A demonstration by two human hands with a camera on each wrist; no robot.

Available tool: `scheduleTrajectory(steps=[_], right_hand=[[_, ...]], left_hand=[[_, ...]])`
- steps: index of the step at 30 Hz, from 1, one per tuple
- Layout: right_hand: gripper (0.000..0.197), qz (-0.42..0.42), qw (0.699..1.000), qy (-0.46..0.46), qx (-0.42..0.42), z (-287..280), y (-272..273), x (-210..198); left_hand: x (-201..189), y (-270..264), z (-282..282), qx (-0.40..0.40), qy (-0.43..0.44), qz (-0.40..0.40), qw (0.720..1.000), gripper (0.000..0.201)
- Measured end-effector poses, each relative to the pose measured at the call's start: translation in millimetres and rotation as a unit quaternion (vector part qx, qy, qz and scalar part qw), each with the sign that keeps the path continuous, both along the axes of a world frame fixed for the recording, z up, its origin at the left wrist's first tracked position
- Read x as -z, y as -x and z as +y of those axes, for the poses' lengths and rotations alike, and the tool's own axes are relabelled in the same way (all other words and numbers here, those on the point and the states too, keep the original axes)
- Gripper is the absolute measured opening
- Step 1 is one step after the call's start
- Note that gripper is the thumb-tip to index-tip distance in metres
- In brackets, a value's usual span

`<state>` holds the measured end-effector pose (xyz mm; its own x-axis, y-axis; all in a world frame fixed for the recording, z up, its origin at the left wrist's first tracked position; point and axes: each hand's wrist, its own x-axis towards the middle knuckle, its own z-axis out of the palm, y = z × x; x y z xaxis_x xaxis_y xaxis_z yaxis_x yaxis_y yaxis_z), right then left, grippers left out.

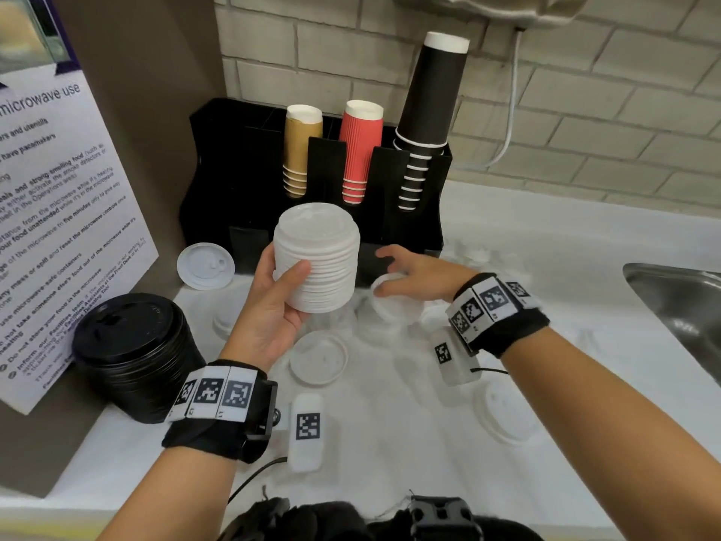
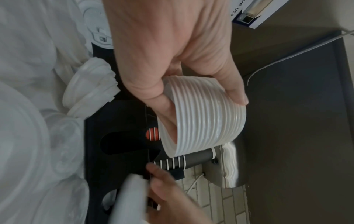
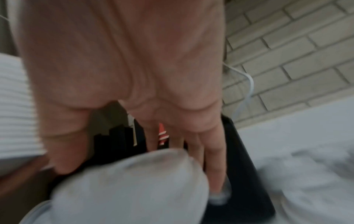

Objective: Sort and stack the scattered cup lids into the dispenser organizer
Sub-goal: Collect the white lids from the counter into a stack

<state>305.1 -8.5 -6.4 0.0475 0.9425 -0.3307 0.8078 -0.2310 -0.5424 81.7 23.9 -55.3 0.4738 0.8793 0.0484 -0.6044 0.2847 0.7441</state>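
white bench [image 1: 390,462] under a brick wall, loose white lids scattered on it. left hand [image 1: 273,306] is clamped round a stack of white lids [image 1: 318,259], held up in front of the black organizer [image 1: 242,169]. right hand [image 1: 413,273] is over a single white lid [image 1: 390,302]; grip blurred, can't tell if it's curled round it. best to seat it square on the stack w/ rims aligned. lid slots mostly hidden behind the stack.
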Motion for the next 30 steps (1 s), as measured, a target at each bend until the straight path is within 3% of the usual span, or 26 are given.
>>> scheduleTrajectory(steps=[2,5,8,11,16,18,20,23,27,30], right_hand=[[0.066,-0.019,0.999,-0.024,0.031,2,-3,8],[0.039,-0.051,0.996,-0.057,0.047,-10,-23,2],[0.023,-0.181,0.983,0.014,-0.012,-33,-43,-8],[0.039,-0.3,0.945,0.119,-0.061,-55,-41,-6],[0.057,-0.439,0.887,0.115,-0.091,-77,-24,21],[0.068,-0.424,0.902,0.057,-0.055,-76,-26,26],[0.076,-0.357,0.934,-0.014,0.005,-71,-32,26],[0.08,-0.261,0.963,0.009,0.06,-60,-41,25],[0.067,-0.232,0.968,0.097,0.02,-50,-44,34],[0.048,-0.217,0.973,0.079,0.005,-45,-43,41]], left_hand=[[-1,0,0,0.002,-0.004,0.003,1.0,0.103],[0,-1,-1,0.006,-0.008,0.009,1.0,0.105],[2,-6,-2,0.014,-0.008,0.015,1.0,0.106],[4,-13,-3,0.029,-0.005,0.018,0.999,0.105],[4,-28,-7,0.055,-0.007,0.022,0.998,0.099],[5,-31,-8,0.06,-0.006,0.022,0.998,0.096],[5,-33,-8,0.061,-0.006,0.022,0.998,0.095],[6,-34,-9,0.065,-0.003,0.02,0.998,0.096],[5,-32,-10,0.059,-0.001,0.023,0.998,0.098],[5,-30,-10,0.051,-0.003,0.024,0.998,0.101]])
